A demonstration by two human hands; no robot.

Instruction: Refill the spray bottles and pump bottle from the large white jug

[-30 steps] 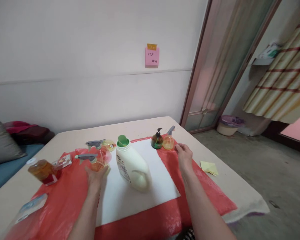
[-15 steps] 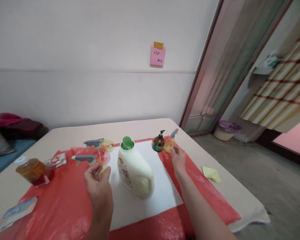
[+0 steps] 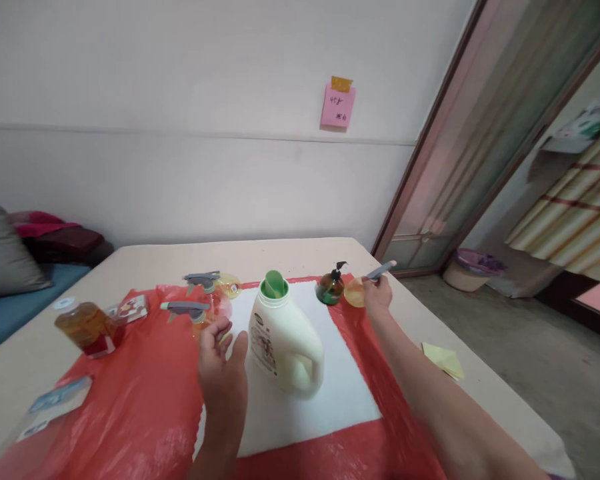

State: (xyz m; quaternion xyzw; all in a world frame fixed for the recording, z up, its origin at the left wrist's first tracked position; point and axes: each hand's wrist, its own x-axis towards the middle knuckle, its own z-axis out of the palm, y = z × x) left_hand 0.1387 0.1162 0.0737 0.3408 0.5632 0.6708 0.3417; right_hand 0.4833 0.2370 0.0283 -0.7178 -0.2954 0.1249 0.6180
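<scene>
Right hand [image 3: 377, 298] fingers clamped on small yellow spray bottle with grey trigger [image 3: 356, 291]: pick-up step, judged. Left hand [image 3: 223, 363] fingers apart beside white plastic detergent jug [image 3: 285, 343]. Next: clean lift past dark green pump bottle [image 3: 330, 289].

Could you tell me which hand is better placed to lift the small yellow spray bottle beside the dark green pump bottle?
Right, probably. The right hand is already on the yellow spray bottle, fingers at its grey trigger. The left hand hangs open near the white jug, farther away.
</scene>
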